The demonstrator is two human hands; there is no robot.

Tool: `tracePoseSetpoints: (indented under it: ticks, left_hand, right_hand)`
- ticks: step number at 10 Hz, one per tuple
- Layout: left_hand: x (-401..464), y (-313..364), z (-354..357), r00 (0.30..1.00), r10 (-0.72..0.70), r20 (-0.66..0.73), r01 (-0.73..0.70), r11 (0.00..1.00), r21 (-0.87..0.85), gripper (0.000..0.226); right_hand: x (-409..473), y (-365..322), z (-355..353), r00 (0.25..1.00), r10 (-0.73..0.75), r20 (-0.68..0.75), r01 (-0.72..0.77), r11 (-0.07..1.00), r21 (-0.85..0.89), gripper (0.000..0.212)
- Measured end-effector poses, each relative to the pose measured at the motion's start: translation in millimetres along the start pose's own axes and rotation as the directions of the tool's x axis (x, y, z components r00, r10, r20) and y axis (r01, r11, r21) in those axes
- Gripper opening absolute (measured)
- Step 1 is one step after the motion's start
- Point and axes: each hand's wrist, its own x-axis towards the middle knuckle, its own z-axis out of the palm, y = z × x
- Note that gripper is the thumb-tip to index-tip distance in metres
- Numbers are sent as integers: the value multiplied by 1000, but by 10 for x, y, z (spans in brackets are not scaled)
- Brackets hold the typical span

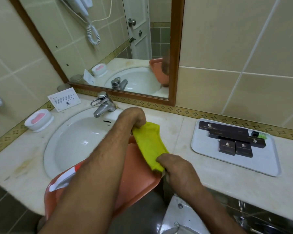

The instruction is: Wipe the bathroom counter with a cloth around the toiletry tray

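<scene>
A yellow cloth (149,142) is stretched between both hands above an orange plastic basin (137,183) at the counter's front edge. My left hand (134,118) grips the cloth's far end near the tap. My right hand (176,168) grips its near end. The white toiletry tray (206,149) lies on the cream counter (181,132) to the right, holding several dark boxes (227,132) and a small green-capped item (260,135). The cloth hangs clear of the counter, left of the tray.
A white sink (78,141) with a chrome tap (102,105) is on the left. A soap dish with pink soap (38,119) and a printed card (63,99) stand behind it. A framed mirror (125,48) rises along the back wall.
</scene>
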Motion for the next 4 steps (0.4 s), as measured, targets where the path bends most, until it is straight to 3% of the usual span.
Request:
tracePoseSetpoints:
  ticks: [1, 2, 3, 4]
  left_hand:
    - [-127, -257, 67, 997, -75, -13, 75, 951, 299, 20]
    - [-87, -477, 312, 982, -179, -65, 189, 873, 450, 22]
    - [-51, -473, 558, 958, -201, -204, 285, 724, 628, 47]
    - [-96, -324, 807, 951, -38, -306, 241, 710, 661, 61]
  right_hand:
    - [5, -331, 155, 968, -137, 211, 164, 980, -116, 22]
    - [9, -488, 337, 877, -166, 451, 244, 962, -120, 20]
    - [44, -508, 402, 829, -77, 554, 88, 996, 7, 25]
    - [41, -501, 329, 833, -119, 540, 10, 979, 201, 24]
